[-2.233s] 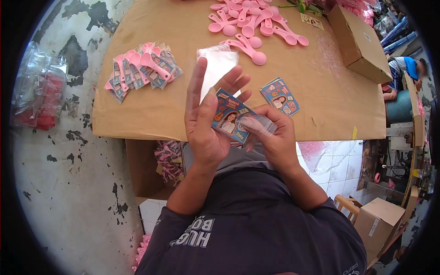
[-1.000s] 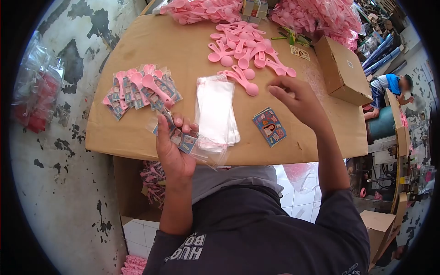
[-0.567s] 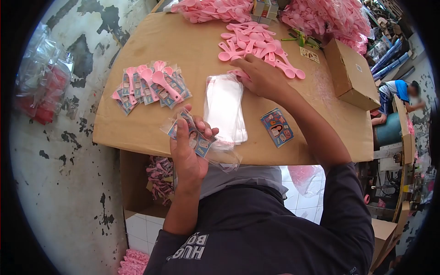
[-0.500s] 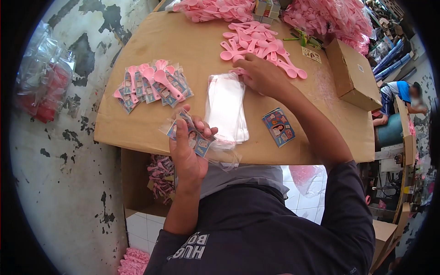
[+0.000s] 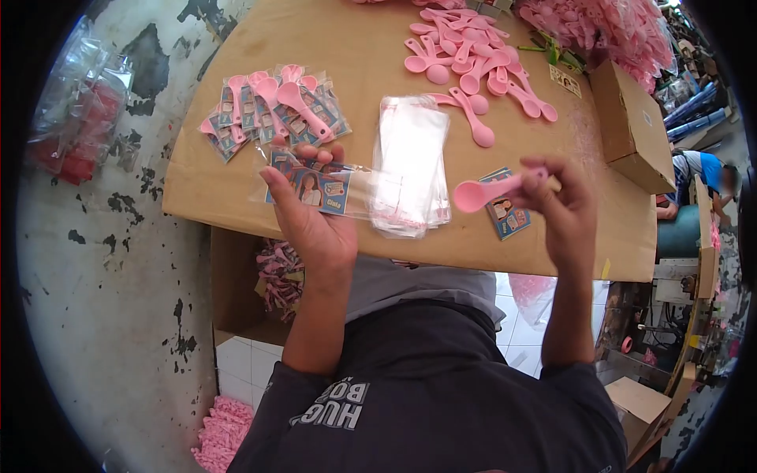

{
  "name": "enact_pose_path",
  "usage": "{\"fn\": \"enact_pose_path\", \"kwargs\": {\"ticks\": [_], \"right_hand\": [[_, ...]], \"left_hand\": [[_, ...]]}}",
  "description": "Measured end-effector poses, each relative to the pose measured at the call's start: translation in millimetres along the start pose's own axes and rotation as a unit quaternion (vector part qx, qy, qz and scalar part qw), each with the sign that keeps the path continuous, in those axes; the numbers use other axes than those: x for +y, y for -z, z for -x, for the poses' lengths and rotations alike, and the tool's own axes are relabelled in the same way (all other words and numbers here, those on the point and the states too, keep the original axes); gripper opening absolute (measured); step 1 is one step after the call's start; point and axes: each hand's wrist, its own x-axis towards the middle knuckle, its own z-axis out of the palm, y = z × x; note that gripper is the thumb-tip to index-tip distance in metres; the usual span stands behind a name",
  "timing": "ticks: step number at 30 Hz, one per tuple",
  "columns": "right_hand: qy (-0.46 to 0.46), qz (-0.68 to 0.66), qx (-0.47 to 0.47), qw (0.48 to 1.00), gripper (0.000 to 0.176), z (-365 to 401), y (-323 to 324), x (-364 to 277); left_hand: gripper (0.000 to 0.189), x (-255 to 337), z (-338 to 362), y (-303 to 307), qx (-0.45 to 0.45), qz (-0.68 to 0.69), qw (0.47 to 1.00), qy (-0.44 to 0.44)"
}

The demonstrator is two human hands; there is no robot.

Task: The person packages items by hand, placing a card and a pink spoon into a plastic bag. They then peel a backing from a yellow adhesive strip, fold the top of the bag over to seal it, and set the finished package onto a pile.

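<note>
My left hand (image 5: 315,217) holds a clear plastic bag with a blue printed card (image 5: 311,189) in it, above the near edge of the table. Between the fingers of my right hand (image 5: 564,201) is a pink spoon (image 5: 485,193), its bowl pointing left. Partly behind that spoon lies a small stack of blue cards (image 5: 507,221). A pile of clear bags (image 5: 410,158) rests between my hands. Loose pink spoons (image 5: 473,55) are heaped farther back. At the left lie packed bags (image 5: 276,106), each with a card and spoon.
A cardboard box (image 5: 635,126) stands at the table's right edge. Behind it sits a big bag of pink spoons (image 5: 603,31). Green strips (image 5: 556,51) lie near the back. Plastic bags (image 5: 83,110) hang on the left wall. Another person (image 5: 710,177) is at the far right.
My right hand has come back from the spoon heap toward me with a spoon. My left hand has turned the bagged card flatter. Some spoons at the heap's front have shifted.
</note>
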Motion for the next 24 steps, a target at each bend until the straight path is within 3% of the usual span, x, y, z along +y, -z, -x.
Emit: {"fn": "enact_pose_path", "kwargs": {"ticks": [1,8,17,19,24], "right_hand": [[-0.040,-0.051,0.014,0.998,0.023,9,-5,6],[-0.031,-0.208,0.058,0.976,0.019,29,-49,41],[-0.086,-0.243,-0.104,0.961,0.023,45,-60,39],[-0.069,-0.237,-0.108,0.963,0.022,45,-61,41],[-0.008,-0.203,-0.062,0.977,0.023,45,-71,51]], "left_hand": [[0.049,-1,-2,0,-0.009,0.011,1.000,-0.002],[0.049,-13,11,-12,-0.062,-0.005,0.998,0.008],[0.051,-24,26,-23,-0.057,-0.034,0.997,0.033],[0.050,-28,31,-24,-0.032,0.000,0.993,0.115],[0.048,-39,46,-35,-0.048,0.064,0.974,0.211]]}}
